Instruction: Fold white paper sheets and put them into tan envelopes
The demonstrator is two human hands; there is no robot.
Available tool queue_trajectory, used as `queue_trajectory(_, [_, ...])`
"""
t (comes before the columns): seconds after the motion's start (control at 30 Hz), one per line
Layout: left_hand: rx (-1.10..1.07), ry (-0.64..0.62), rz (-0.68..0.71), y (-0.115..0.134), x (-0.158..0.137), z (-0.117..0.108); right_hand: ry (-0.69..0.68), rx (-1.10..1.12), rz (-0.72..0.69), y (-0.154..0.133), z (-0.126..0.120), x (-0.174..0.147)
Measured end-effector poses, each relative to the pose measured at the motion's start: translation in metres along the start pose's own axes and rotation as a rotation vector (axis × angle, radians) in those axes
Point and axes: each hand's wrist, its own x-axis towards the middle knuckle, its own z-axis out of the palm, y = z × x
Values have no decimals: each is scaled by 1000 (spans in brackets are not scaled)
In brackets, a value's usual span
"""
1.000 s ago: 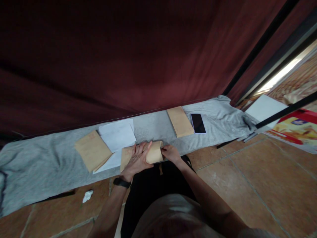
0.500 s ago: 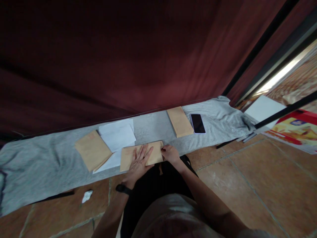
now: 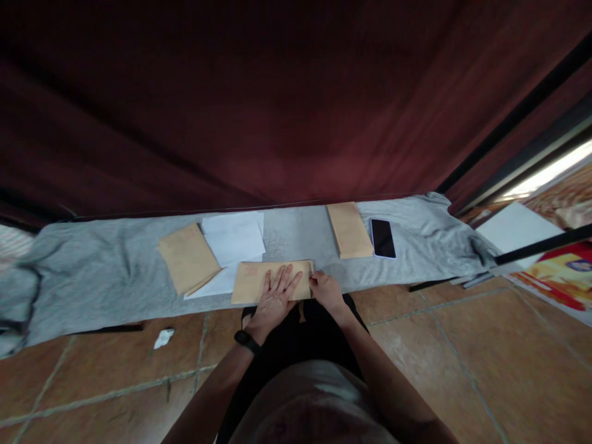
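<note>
On grey-draped tabletop [image 3: 298,229]: left hand [image 3: 275,301] flat on brown envelope [image 3: 251,283], fingers spread; right hand [image 3: 326,290] pinching its end. Leftward, tan envelopes [image 3: 189,258] overlap white papers [image 3: 234,237]; rightward, envelope stack [image 3: 350,230], phone [image 3: 383,238].

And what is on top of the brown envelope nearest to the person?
The left hand lies spread on the brown envelope, and small reddish print shows near the envelope's far left corner. What the hand covers cannot be seen.

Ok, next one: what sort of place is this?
Probably a room in a home, though I can't be certain. A dark red curtain hangs behind a narrow surface draped in grey cloth, and the floor is brown tile.
</note>
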Motion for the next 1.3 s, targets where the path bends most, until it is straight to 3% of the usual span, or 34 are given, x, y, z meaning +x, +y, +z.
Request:
queue_trajectory(0.6, [-81, -16, -30, 21, 8, -1, 83, -38, -73, 4, 3, -1])
queue_trajectory(0.93, [-66, -6, -29, 25, 9, 3, 199, -169, -130, 0, 21, -20])
queue_trajectory(1.3, [-93, 18, -49, 33, 10, 3, 190, -185, -159, -3, 20, -29])
